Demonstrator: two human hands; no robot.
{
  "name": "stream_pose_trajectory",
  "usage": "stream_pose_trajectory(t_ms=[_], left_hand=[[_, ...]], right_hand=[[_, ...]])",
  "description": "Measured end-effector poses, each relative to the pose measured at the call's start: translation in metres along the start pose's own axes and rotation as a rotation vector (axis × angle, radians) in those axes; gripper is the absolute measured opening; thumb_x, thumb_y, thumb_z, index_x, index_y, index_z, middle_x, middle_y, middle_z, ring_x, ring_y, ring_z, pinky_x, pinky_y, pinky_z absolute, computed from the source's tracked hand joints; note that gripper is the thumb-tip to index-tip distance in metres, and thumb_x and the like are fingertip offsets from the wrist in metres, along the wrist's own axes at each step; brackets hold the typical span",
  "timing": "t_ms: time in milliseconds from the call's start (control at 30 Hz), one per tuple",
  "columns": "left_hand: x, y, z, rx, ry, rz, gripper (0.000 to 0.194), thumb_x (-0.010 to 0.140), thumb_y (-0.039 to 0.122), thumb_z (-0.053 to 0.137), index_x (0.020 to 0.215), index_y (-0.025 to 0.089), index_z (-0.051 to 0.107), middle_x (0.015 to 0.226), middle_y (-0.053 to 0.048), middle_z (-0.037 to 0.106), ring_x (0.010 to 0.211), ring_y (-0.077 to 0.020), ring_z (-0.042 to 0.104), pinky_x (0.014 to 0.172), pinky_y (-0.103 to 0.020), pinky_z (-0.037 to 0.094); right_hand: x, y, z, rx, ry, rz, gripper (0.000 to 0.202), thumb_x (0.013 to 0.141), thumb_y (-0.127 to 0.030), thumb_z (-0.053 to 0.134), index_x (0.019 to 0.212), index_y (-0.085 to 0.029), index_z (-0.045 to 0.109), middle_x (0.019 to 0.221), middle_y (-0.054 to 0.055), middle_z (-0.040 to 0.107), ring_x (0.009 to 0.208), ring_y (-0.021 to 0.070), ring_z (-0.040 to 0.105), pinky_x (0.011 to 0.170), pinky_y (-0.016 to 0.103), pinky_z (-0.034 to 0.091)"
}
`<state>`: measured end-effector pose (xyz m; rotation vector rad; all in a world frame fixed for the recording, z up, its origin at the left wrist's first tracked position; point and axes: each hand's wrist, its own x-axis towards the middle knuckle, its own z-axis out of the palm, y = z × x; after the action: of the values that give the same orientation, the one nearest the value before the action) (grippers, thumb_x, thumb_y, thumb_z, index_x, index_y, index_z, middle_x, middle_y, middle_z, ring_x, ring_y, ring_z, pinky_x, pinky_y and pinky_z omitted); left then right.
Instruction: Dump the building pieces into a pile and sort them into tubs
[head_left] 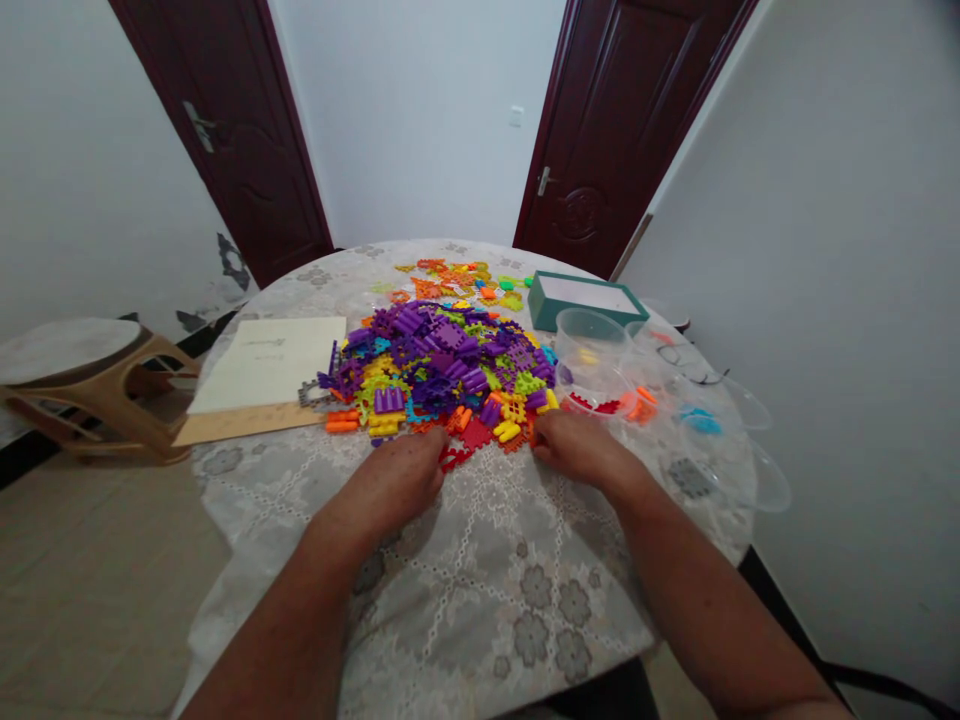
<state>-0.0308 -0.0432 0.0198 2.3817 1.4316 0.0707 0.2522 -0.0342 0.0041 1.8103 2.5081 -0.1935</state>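
Note:
A large heap of plastic building pieces (450,350), mostly purple with yellow, green, blue and red among them, lies in the middle of the table. My left hand (401,475) is closed at the heap's near edge, its fingertips by red toothed pieces (475,435). Whatever those fingers grip is hidden. My right hand (574,445) is also curled, at the near right edge beside yellow pieces (508,430). A bit of orange shows at its fingertips, but I cannot tell whether it is held.
Clear plastic tubs (596,375) stand to the right, some with pieces inside. Behind them is a green box (577,300). An open notebook (274,360) lies left. Orange and yellow pieces (450,280) spread at the back. A stool (97,380) stands left of the table.

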Motion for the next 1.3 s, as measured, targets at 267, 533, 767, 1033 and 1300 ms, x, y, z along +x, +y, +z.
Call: stream_pose_trajectory(t_ms=[267, 533, 767, 1033, 1300], left_hand=[[0.001, -0.004, -0.001, -0.017, 0.107, 0.018, 0.02, 0.098, 0.027, 0.042, 0.105, 0.021, 0.06, 0.109, -0.012, 0.073, 0.096, -0.0272, 0.068, 0.078, -0.035, 0.044], [0.006, -0.002, -0.004, 0.016, 0.035, -0.018, 0.015, 0.099, 0.024, 0.044, 0.103, 0.021, 0.057, 0.11, -0.012, 0.072, 0.097, -0.0242, 0.068, 0.079, -0.032, 0.045], [0.009, -0.008, 0.0, -0.012, 0.091, -0.023, 0.02, 0.099, 0.026, 0.042, 0.106, 0.021, 0.06, 0.104, -0.009, 0.073, 0.096, -0.0243, 0.069, 0.08, -0.033, 0.046], [0.011, -0.012, 0.008, -0.143, 0.19, 0.061, 0.033, 0.105, 0.029, 0.036, 0.116, 0.019, 0.065, 0.118, -0.012, 0.073, 0.109, -0.0256, 0.068, 0.093, -0.037, 0.049], [0.006, -0.006, 0.002, -0.119, 0.177, 0.068, 0.023, 0.102, 0.025, 0.04, 0.102, 0.02, 0.062, 0.103, -0.008, 0.071, 0.097, -0.0234, 0.067, 0.084, -0.034, 0.047]], right_hand=[[-0.015, 0.014, -0.032, 0.329, 0.215, -0.132, 0.013, 0.093, -0.021, 0.048, 0.084, -0.021, 0.057, 0.085, 0.003, 0.065, 0.076, 0.0167, 0.056, 0.068, 0.028, 0.039], [-0.014, 0.065, -0.043, 0.245, 0.9, 0.289, 0.021, 0.098, -0.029, 0.046, 0.095, -0.019, 0.065, 0.094, 0.009, 0.068, 0.088, 0.023, 0.06, 0.082, 0.034, 0.045], [-0.027, 0.116, -0.033, -0.026, 1.034, 0.744, 0.028, 0.094, -0.028, 0.051, 0.107, -0.016, 0.073, 0.107, 0.017, 0.068, 0.094, 0.029, 0.061, 0.085, 0.042, 0.047], [-0.003, 0.034, -0.029, 0.278, 0.957, 0.115, 0.023, 0.099, -0.025, 0.052, 0.104, -0.019, 0.073, 0.1, 0.011, 0.072, 0.091, 0.0232, 0.065, 0.086, 0.036, 0.051], [-0.008, -0.027, -0.011, 0.177, 0.179, -0.086, 0.018, 0.097, -0.03, 0.064, 0.111, -0.022, 0.072, 0.112, 0.01, 0.076, 0.101, 0.0251, 0.07, 0.083, 0.034, 0.049]])
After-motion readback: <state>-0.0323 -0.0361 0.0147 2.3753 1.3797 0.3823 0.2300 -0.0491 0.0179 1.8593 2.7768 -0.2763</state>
